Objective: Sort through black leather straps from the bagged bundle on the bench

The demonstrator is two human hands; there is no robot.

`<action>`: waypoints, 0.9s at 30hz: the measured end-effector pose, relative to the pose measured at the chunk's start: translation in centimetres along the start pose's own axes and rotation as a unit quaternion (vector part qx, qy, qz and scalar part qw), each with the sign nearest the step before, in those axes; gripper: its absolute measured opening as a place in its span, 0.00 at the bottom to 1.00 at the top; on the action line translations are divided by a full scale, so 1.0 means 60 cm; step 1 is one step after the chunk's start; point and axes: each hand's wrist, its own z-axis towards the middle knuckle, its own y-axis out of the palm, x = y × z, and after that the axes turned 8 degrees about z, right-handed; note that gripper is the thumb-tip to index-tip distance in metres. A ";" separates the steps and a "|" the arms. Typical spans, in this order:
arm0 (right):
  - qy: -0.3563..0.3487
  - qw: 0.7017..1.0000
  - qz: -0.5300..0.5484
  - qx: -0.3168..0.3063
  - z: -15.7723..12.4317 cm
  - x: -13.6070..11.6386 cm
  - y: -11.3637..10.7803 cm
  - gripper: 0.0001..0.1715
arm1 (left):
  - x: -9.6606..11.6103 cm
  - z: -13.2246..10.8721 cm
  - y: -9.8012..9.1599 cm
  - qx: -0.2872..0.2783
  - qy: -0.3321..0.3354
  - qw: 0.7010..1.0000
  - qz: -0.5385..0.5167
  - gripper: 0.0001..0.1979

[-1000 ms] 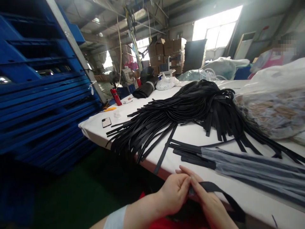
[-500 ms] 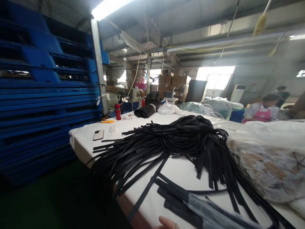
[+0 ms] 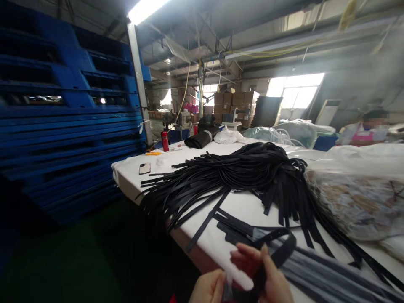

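The white tabletop (image 3: 240,210) stretches ahead of both hands, carrying a big heap of black straps (image 3: 240,172) beyond them. A looped black strap (image 3: 279,248) rises just above the hands. The right hand (image 3: 268,275) pinches it; the left hand (image 3: 210,288), alongside, grips something pale.

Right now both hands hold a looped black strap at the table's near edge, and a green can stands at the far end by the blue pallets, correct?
Not quite: in the head view the can is red, not green. The rest stands: both hands, left and right, hold the looped black strap.
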 end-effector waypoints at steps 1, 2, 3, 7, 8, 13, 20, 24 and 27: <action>-0.047 0.998 0.023 0.035 -0.012 -0.009 0.002 0.41 | -0.004 0.001 0.004 -0.014 0.014 1.000 0.016 0.36; -0.097 0.992 0.038 0.067 -0.022 -0.022 -0.001 0.38 | -0.005 -0.001 0.007 -0.030 0.029 0.999 0.033 0.35; -0.139 0.986 0.041 0.087 -0.032 -0.039 -0.006 0.35 | -0.005 -0.003 0.008 -0.045 0.040 0.997 0.047 0.34; -0.154 0.984 -0.074 0.053 -0.063 -0.081 -0.012 0.25 | 0.020 -0.013 0.011 -0.064 0.074 0.994 0.056 0.29; -0.141 0.982 -0.118 0.045 -0.071 -0.079 -0.004 0.25 | 0.031 -0.013 0.011 -0.067 0.082 0.993 0.045 0.28; -0.080 0.964 -0.254 0.028 -0.099 -0.029 0.064 0.32 | 0.085 -0.004 0.017 -0.064 0.130 0.989 -0.030 0.27; -0.173 0.971 -0.148 0.072 -0.079 -0.055 0.054 0.35 | 0.083 -0.004 0.003 -0.001 0.143 0.989 0.044 0.26; -0.163 0.951 -0.257 0.054 -0.084 -0.052 0.081 0.38 | 0.092 0.006 -0.005 -0.007 0.150 0.989 -0.011 0.28; -0.188 0.934 -0.298 0.056 -0.088 -0.061 0.110 0.38 | 0.111 0.012 -0.014 0.005 0.170 0.985 -0.026 0.30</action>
